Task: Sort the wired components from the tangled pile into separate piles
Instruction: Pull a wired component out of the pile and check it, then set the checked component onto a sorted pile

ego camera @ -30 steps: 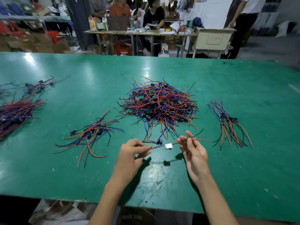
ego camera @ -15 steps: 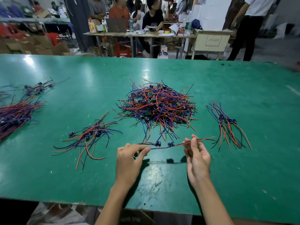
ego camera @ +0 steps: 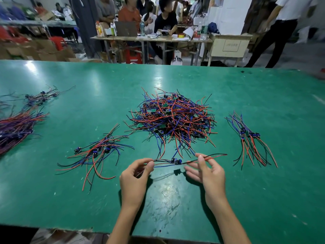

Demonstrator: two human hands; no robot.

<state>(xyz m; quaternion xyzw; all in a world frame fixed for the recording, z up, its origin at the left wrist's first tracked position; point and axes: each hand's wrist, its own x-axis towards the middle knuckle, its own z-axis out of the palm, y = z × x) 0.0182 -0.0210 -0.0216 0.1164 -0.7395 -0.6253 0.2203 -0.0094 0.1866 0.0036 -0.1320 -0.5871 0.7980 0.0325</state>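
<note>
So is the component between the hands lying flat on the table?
No, the wired component is held above the green table, casting a shadow beneath.

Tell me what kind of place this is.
Probably a small electronics assembly workshop: a green worktable with a tangled pile of wired circuit boards, sorted bundles beside it, and cardboard boxes behind.

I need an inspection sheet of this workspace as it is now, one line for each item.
Surface: green table, scuffed near the front edge.
Job's things: tangled pile at centre; sorted pile to its left, sorted pile to its right.
Clutter: more wire bundles at far left.
Grippers: left hand and right hand pinch one wired component above the table.
Cables: nothing seen.
Surroundings: people at a bench behind.
</note>
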